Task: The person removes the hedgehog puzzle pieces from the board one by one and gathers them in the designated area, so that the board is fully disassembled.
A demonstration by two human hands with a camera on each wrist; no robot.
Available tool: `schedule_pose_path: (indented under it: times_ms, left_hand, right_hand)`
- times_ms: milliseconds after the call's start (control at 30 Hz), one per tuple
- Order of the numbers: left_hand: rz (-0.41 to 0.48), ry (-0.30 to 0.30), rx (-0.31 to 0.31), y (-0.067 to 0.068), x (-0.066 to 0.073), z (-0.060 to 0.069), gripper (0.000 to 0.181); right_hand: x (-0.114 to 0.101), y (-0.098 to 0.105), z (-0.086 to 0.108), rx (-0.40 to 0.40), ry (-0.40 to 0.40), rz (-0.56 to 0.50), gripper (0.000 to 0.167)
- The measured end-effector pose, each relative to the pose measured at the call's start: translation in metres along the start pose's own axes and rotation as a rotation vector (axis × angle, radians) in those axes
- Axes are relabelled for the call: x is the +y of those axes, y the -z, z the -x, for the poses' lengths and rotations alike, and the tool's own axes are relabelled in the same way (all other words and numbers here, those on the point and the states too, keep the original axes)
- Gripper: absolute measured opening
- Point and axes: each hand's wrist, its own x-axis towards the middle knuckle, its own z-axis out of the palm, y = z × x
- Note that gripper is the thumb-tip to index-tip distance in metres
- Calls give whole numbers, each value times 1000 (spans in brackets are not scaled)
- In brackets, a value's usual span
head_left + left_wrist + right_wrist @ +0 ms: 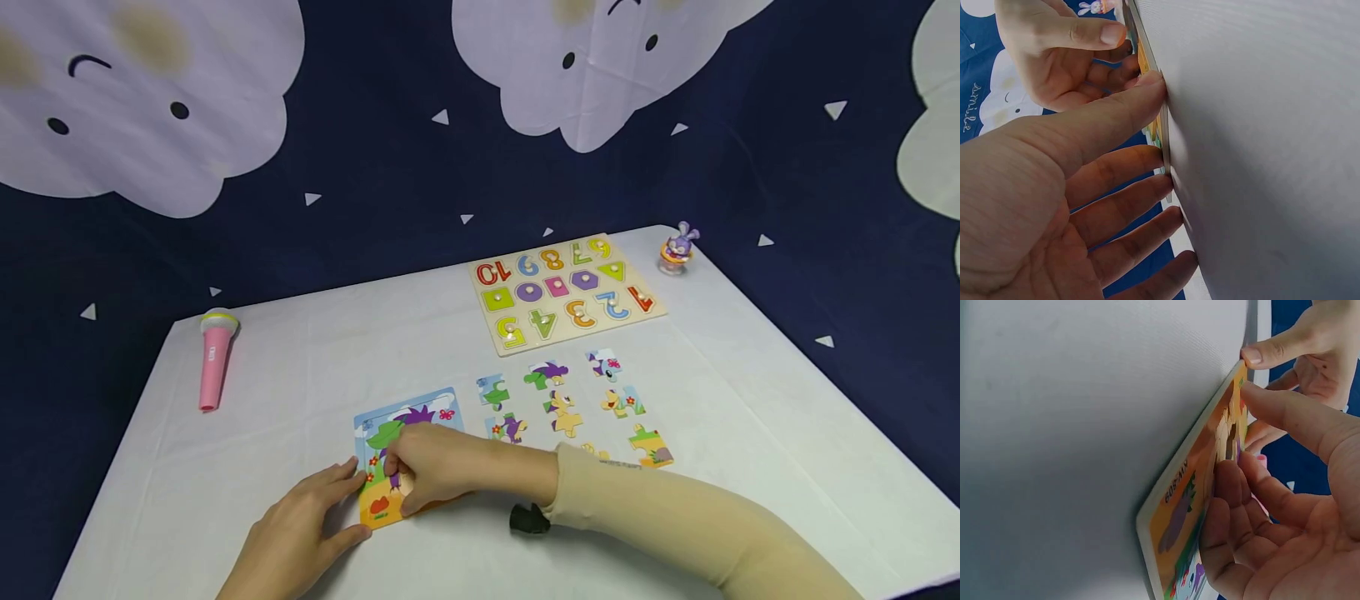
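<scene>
A framed jigsaw board (408,401) with a cartoon dragon picture lies on the white table near its front. At the board's left edge rests my left hand (296,517), fingers fairly straight, with thumb and fingertips touching the rim. My right hand (438,460) is over the middle of the board with its fingers curled. Between its thumb and index finger it pinches a cream-coloured puzzle piece (1225,428), mostly hidden by the hand. Right of the board are several loose pieces, among them a dragon piece (564,415) and a green-and-orange corner piece (651,447). The right forearm partly covers the nearest ones.
A wooden number-and-shape board (557,287) lies at the back. By the far right corner stands a small purple rabbit toy (678,248). A pink toy microphone (215,360) lies at the left. Behind the table hangs a dark blue cloth (375,150) with clouds.
</scene>
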Motion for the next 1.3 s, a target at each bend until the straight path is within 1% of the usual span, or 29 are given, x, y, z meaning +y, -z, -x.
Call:
schedule_pose_path:
  times_ms: [233, 433, 700, 833, 1000, 1200, 1300]
  left_hand:
    - [-7, 8, -8, 0, 1, -1, 71]
    - [-14, 12, -13, 0, 1, -2, 71]
    - [-8, -7, 6, 0, -1, 0, 71]
    - [-3, -18, 18, 0, -1, 2, 71]
    - [-3, -18, 17, 0, -1, 1, 71]
    - [-17, 19, -14, -1, 1, -1, 72]
    - [-24, 38, -27, -1, 2, -2, 73]
  right_hand:
    - [-5, -3, -1, 26, -33, -28, 34]
    - [-8, -5, -2, 34, -65, -51, 37]
    - [-7, -4, -3, 62, -21, 18, 33]
    - [-2, -1, -2, 65, -10, 4, 34]
    - [8, 3, 5, 79, -10, -27, 36]
    - [18, 9, 22, 99, -20, -41, 35]
    - [23, 13, 32, 110, -31, -64, 34]
